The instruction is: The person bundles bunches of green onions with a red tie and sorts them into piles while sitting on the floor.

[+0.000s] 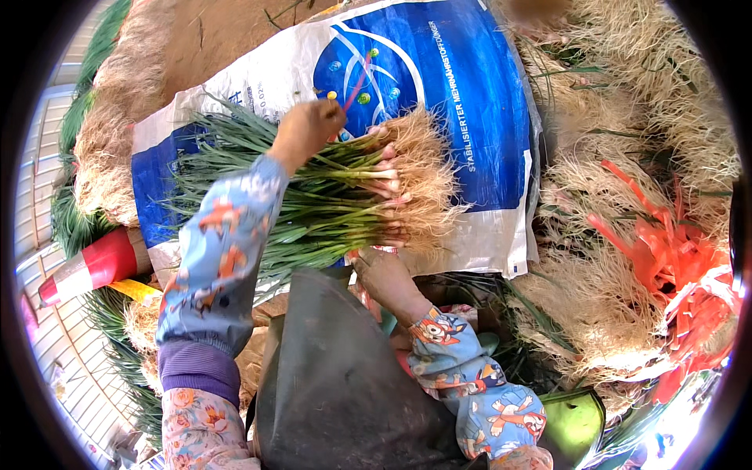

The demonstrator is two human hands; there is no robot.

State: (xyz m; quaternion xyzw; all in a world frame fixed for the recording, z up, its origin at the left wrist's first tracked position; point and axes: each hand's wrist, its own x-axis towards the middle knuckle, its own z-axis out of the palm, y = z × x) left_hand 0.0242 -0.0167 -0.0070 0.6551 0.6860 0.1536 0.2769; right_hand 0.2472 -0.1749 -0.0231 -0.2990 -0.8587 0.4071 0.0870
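A wide bunch of green onions lies on a blue and white printed sack, with green leaves to the left and pale roots to the right. At the far edge of the bunch, my left hand is closed in a pinch on a thin red strip, whose free end sticks up over the sack. My right hand presses against the near edge of the bunch by the pinkish bulbs. Its fingertips are partly hidden under the stalks, and a bit of red shows beside them.
More rooted onion bunches are heaped on the right, with a tangle of red strips on top. A red and white object is at the left. Dark sheeting covers my lap; other bunches line the far left.
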